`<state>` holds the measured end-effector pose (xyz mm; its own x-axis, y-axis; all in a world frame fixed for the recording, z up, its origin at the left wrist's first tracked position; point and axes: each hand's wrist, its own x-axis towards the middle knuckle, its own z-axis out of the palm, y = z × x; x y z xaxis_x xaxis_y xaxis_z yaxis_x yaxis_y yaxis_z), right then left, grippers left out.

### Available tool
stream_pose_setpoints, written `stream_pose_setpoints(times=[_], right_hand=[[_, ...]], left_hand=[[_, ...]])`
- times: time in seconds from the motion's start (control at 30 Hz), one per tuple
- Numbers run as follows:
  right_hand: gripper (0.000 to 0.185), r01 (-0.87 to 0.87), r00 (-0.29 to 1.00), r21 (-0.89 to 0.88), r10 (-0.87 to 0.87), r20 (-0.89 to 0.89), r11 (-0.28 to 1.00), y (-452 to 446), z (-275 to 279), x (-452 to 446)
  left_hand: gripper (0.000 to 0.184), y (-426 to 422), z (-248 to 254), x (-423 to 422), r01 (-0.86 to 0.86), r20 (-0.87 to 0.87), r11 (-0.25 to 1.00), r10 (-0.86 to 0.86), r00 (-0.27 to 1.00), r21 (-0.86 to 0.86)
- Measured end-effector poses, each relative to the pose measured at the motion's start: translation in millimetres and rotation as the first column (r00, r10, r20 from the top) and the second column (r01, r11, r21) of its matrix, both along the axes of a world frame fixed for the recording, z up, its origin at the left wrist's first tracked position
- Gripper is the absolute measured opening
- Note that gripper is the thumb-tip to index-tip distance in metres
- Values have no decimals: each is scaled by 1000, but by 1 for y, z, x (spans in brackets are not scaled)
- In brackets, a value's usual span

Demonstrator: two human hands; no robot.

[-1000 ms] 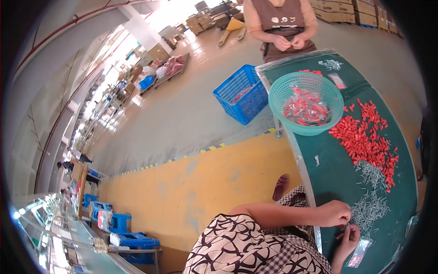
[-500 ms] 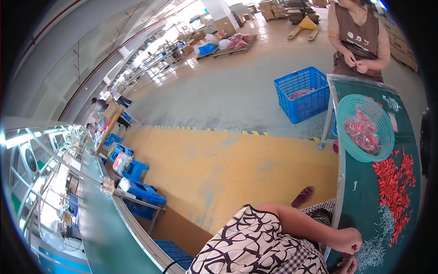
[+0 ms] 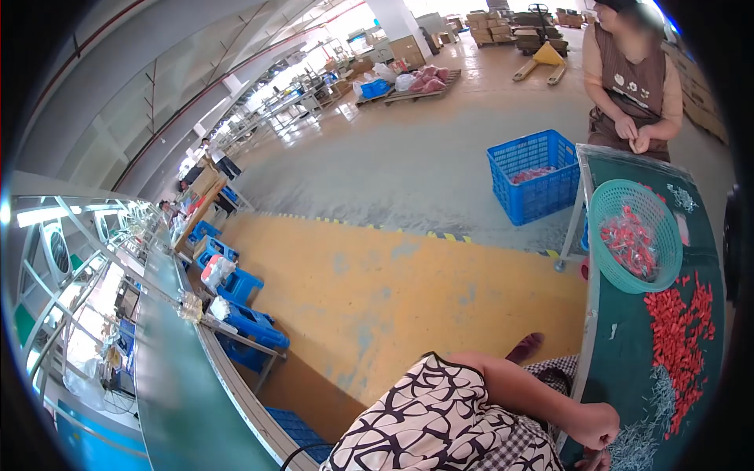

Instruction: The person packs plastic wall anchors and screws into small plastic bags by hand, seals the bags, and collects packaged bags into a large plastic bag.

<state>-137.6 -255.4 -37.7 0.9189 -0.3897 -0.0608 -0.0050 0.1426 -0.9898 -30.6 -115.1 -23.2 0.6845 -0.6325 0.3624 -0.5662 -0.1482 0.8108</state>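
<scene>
My left hand (image 3: 594,426) is over the near edge of the green-topped table (image 3: 620,369), fingers curled closed. Just below it, at the bottom of the picture, my right hand (image 3: 594,461) shows only in part, its fingers pinched together near a thin greyish sliver. What either hand holds is too small to make out. Beside the hands lies a pile of small clear-grey pin-like pieces (image 3: 640,436). A spread of small red plastic pieces (image 3: 682,337) adjoins it. Farther along stands a green mesh basket (image 3: 601,271), with red pieces in clear bags (image 3: 628,243) inside.
A co-worker (image 3: 632,86) stands at the table's far end, hands together. A blue crate (image 3: 522,192) sits on the floor beside the table. Blue stools (image 3: 255,326) line a long green conveyor bench (image 3: 169,353) on the left. A yellow pallet jack (image 3: 542,59) is farther back.
The view has shifted slightly, so the surroundings sit lower and a little to the right. My two hands stay close together by the pin-like pile, with small finger movements.
</scene>
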Motion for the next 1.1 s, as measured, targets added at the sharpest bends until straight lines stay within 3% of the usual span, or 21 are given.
stream_pose_setpoints(times=[0.43,0.73,0.93,1.03,1.1], right_hand=[[17,-70,995,-24,68,-68,997,-26,-30,-1],[26,-8,989,42,14,-150,999,-40,-51,5],[21,-60,995,-146,47,-93,987,-45,-52,3],[21,34,985,-81,-47,-164,996,-40,-51,7],[19,-7,994,-118,-6,-108,993,-37,-43,6]], left_hand=[[5,-6,-5,1,27,92,996,-35,995,88],[4,7,9,3,-30,95,998,25,995,47],[5,9,8,1,-46,67,999,43,997,30],[6,13,14,2,-15,44,999,13,999,51],[6,14,16,2,-37,76,997,32,997,67]])
